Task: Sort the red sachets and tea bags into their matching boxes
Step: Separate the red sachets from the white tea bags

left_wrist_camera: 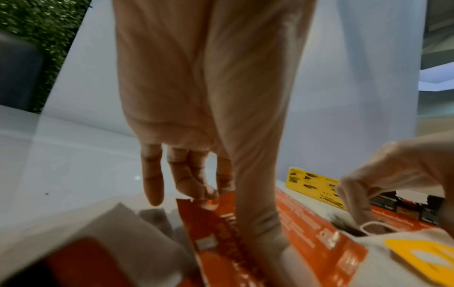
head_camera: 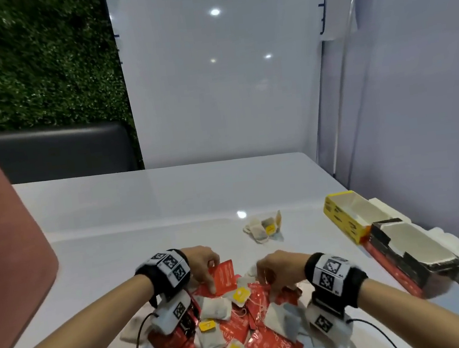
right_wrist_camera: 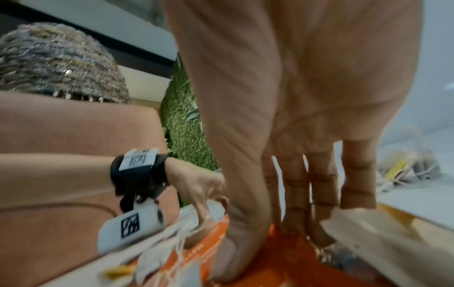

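A pile of red sachets and tea bags with yellow tags lies on the white table just in front of me. My left hand pinches the top edge of a red sachet at the pile's far side; in the left wrist view its thumb lies along this red sachet. My right hand reaches down into the pile, thumb and fingertips closing on another red sachet. An open yellow box and an open red and black box stand at the right.
A small separate heap of tea bags lies between the pile and the yellow box. A pink seat rises at the left edge. A glossy white wall stands behind the table. Camera cables trail from both wrists.
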`<state>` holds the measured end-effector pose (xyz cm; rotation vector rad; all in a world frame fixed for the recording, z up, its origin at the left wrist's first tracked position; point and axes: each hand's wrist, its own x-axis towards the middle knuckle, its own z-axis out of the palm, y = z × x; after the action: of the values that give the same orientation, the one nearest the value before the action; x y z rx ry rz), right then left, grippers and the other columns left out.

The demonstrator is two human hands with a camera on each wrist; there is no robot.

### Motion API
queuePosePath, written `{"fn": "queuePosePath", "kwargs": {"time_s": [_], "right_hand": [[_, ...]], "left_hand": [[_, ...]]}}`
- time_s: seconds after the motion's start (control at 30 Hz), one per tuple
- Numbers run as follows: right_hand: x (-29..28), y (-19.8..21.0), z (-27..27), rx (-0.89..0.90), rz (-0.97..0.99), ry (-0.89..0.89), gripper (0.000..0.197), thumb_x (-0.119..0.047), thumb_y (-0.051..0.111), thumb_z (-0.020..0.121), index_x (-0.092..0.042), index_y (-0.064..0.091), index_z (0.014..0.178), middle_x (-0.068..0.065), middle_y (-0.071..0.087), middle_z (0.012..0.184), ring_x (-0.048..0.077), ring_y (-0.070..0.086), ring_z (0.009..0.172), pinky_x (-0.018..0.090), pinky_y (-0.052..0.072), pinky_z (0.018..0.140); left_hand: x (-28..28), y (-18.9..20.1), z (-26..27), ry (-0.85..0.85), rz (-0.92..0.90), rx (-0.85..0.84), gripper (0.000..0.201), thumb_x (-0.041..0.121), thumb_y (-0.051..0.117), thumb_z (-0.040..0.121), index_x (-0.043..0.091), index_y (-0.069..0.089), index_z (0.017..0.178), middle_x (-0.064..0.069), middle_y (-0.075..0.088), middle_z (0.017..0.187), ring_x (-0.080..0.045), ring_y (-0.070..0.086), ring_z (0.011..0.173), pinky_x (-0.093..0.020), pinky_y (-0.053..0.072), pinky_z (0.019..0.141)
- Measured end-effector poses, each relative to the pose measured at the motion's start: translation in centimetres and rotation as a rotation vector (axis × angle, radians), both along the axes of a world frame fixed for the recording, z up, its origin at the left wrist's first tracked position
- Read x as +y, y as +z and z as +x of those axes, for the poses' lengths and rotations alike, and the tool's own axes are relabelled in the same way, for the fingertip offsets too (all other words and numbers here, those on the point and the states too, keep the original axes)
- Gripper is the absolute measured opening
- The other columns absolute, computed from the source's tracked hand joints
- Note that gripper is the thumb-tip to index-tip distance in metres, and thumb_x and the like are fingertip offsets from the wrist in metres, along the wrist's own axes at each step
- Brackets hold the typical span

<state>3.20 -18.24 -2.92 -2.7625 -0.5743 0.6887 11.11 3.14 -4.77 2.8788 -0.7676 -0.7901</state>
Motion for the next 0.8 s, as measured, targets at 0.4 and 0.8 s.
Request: {"fn": "queuePosePath", "kwargs": {"time_s": [0.4,0.8], "right_hand": [[-5.0,4.6,-0.5,-0.223,0.426,-0.196,0.019,-0.009,0.073,0.077,-0.014,0.057,0.086,-0.006,0.063,0.076,0.008,0.059,0.071,0.012,0.044,0.062],[-8.0,4.4,-1.4,-0.337,0.804,-0.413,0.018,-0.004,0.073,0.075,-0.015,0.062,0.084,0.003,0.065,0.074,0.020,0.062,0.072,0.031,0.047,0.062]], "left_hand": [[-0.1,1.1,-1.0,0.020,-0.095,0.034,0.037,0.031,0.079,0.071,0.016,0.065,0.102,-0.006,0.063,0.119,-0.020,0.059,0.105,-0.030,0.046,0.089],[-1.9,0.7,-2.0,0.007,-0.160,0.126,0.042,0.023,0.074,0.077,0.008,0.059,0.113,0.000,0.062,0.100,-0.013,0.055,0.090,-0.022,0.044,0.078]]}}
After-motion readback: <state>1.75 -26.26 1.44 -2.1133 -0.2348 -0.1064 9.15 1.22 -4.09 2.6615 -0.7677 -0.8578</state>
